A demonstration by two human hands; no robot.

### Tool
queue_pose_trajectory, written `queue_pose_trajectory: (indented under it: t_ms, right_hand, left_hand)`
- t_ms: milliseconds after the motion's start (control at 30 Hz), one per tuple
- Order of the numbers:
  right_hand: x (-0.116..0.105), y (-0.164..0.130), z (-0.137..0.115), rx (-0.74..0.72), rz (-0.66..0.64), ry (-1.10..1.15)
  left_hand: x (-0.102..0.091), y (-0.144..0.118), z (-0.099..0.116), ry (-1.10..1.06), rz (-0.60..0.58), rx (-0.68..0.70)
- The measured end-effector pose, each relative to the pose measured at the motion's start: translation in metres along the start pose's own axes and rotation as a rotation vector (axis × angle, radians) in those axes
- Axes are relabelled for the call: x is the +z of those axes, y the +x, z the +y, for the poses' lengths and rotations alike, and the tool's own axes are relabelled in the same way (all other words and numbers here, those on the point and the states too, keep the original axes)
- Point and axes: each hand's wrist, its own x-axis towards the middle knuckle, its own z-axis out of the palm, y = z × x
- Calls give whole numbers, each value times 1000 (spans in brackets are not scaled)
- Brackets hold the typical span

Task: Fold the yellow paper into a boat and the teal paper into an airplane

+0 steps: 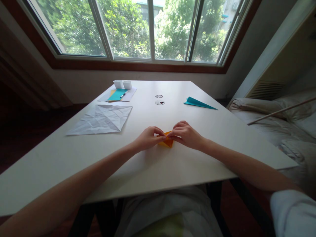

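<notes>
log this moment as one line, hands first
left hand: holds orange folded paper | right hand: holds same paper | table right: teal folded paper | table left: creased white sheet

From my remote seat I see small orange paper (169, 143), folded, angular, partly covered, at the near side of the worktop (143, 172).

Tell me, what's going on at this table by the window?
A person is handling a small piece of folded orange paper, pinching it between the fingertips of the left hand and right hand near the table's front edge. It is partly hidden by the fingers. A creased white sheet lies spread out to the left, and a teal paper folded to a long point lies farther off to the right.
</notes>
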Motion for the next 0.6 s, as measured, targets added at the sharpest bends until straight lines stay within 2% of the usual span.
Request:
queue_pose_trajectory:
  t_ms: [267, 367, 500, 600]
  right_hand:
    - [-1, 1, -1, -16, -23, -24]
    - [-3, 1, 0, 48, -3, -6]
    - [-9, 2, 7, 215, 195, 32]
    - [-13, 4, 11, 394, 337, 114]
  left_hand:
    - [1, -1, 3, 13, -1, 26]
    - [-1, -2, 7, -17, 86, 32]
    - [-4, -2, 10, -93, 224, 8]
    - [-5, 1, 5, -167, 223, 60]
